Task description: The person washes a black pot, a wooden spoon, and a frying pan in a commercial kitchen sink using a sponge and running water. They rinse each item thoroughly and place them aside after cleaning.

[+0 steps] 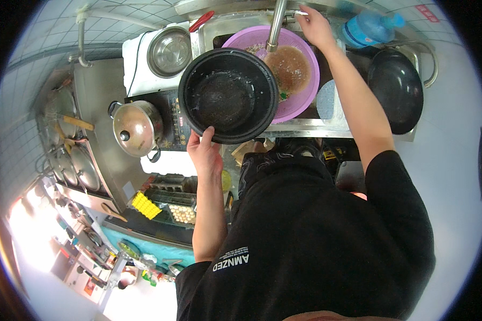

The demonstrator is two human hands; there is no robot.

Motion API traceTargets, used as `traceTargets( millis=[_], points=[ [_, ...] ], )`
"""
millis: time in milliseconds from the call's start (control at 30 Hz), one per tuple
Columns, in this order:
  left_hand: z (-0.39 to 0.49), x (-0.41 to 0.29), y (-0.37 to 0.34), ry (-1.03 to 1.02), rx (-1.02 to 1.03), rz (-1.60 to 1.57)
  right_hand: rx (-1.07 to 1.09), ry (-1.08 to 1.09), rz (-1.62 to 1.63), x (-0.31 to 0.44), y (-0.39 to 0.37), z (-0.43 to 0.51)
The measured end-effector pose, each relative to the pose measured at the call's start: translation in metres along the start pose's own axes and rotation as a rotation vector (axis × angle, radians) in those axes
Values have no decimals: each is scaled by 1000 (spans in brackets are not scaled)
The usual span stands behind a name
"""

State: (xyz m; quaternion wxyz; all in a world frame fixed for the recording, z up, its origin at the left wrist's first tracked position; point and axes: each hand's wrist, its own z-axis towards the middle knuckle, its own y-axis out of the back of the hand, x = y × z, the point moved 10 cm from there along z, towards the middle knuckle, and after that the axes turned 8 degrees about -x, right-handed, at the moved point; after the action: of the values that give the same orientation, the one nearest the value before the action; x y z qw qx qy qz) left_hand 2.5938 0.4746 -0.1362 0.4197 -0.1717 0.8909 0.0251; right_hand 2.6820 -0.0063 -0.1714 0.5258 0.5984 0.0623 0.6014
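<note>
My left hand (205,154) grips the near rim of a round black pot (225,98), thumb over the edge. The pot is tilted so I see into it; pale residue clings to its dark inside. It covers part of a pink plastic basin (301,105) in the sink. Murky brown liquid (292,66) with food scraps fills part of the basin. A metal faucet spout (276,28) hangs over it; no stream of water can be made out. At the back of the sink, my right hand (316,29) has its thumb and finger around the faucet lever (301,13).
Left of the sink are a steel bowl (170,52), a red-handled utensil (201,21) and a lidded pot (135,128) on an induction cooker (172,120). To the right stand a black wok (396,92), a blue plastic bottle (365,30) and a grey-blue pad (326,100).
</note>
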Motion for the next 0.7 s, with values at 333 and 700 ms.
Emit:
traceTargets(
  millis=[333,700],
  points=[
    [11,35,-53,165,73,46,78,254,-178,-13,26,-26],
    [14,55,-78,259,146,123,292,-62,132,-65,3,-31]
  ],
)
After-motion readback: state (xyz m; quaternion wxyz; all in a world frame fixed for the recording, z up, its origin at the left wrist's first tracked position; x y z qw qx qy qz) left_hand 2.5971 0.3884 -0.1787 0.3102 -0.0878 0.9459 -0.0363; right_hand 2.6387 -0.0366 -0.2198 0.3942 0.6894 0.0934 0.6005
